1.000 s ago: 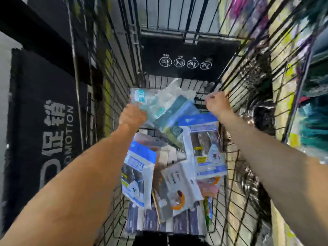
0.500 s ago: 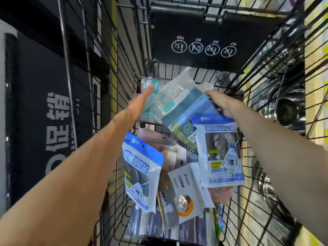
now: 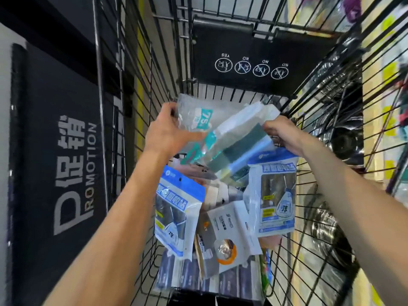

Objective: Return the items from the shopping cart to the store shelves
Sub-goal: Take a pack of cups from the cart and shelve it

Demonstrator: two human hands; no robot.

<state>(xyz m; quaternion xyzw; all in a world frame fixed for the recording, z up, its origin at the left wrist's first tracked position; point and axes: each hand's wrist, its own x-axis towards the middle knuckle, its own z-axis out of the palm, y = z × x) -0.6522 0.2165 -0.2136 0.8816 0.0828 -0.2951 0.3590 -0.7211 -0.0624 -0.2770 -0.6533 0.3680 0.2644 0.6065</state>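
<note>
Both hands have shifted since the earlier frame: the left hand [image 3: 167, 133], then stretched out flat toward the clear packets, is now curled round the edge of the clear packet with teal print [image 3: 198, 122], thumb under and fingers over its top corner. The right hand [image 3: 284, 135] is closed on the upper end of the green-and-blue packet bundle [image 3: 238, 149], and a blue-topped pouch [image 3: 276, 193] hangs below that fist, though whether the fingers grip it too cannot be told.

By the look of it, the task is barely begun. The shopping cart [image 3: 309, 173], the largest thing in view, holds a deep heap, and nothing has left its wire walls; the packets in hand are raised above the pile but inside the basket. The store shelves [image 3: 388, 85] show only as a blur through the right-hand mesh.

Within the cart, going down in size: a row of dark boxes [image 3: 229, 281] lines the bottom, a second blue-topped pouch [image 3: 176, 210] leans at the left, and a white card pack with an orange ring [image 3: 231, 235] lies in the middle.
</note>
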